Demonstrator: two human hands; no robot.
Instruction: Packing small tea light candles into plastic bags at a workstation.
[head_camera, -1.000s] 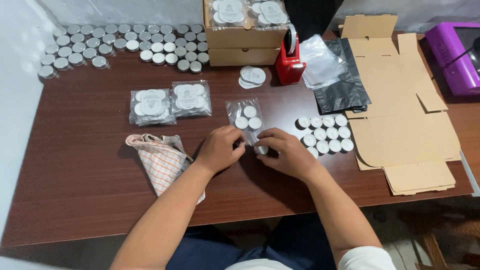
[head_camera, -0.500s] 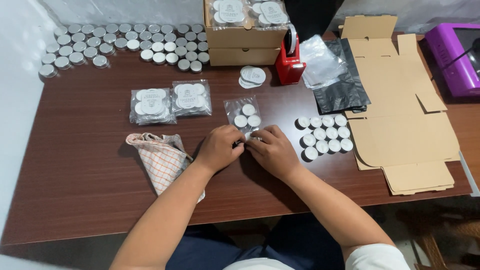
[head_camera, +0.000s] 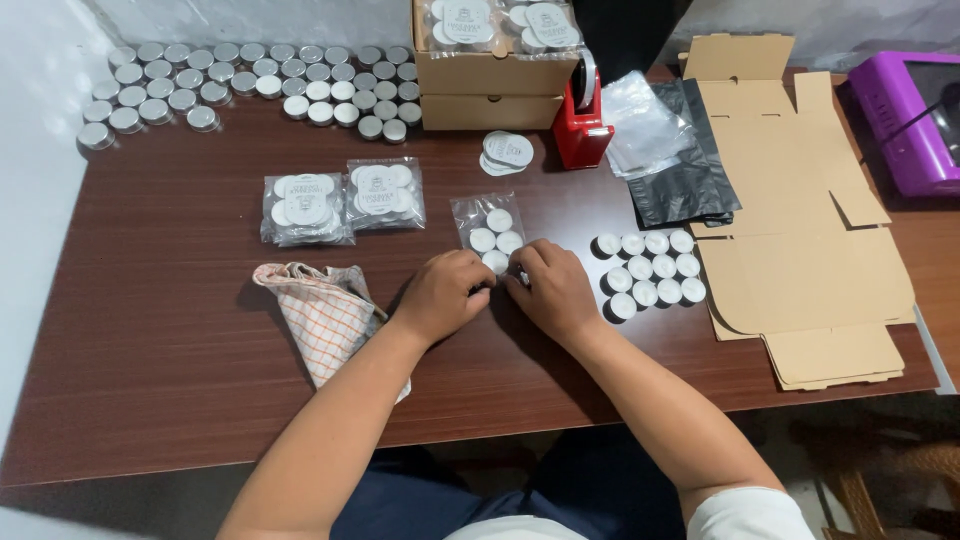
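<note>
Pinching the open end of a clear bag (head_camera: 490, 232) of small candles, left hand (head_camera: 444, 293) and right hand (head_camera: 553, 290) meet mid-surface; a loose grip (mouth unsealed, I judge) could spill candles toward the loose cluster (head_camera: 650, 270).

The near end of the clear bag (head_camera: 490, 232) is covered by both hands, the fingers (head_camera: 478, 282) are curled under and cannot be seen, and the purple machine (head_camera: 905, 120) is cut off by the right edge.
</note>
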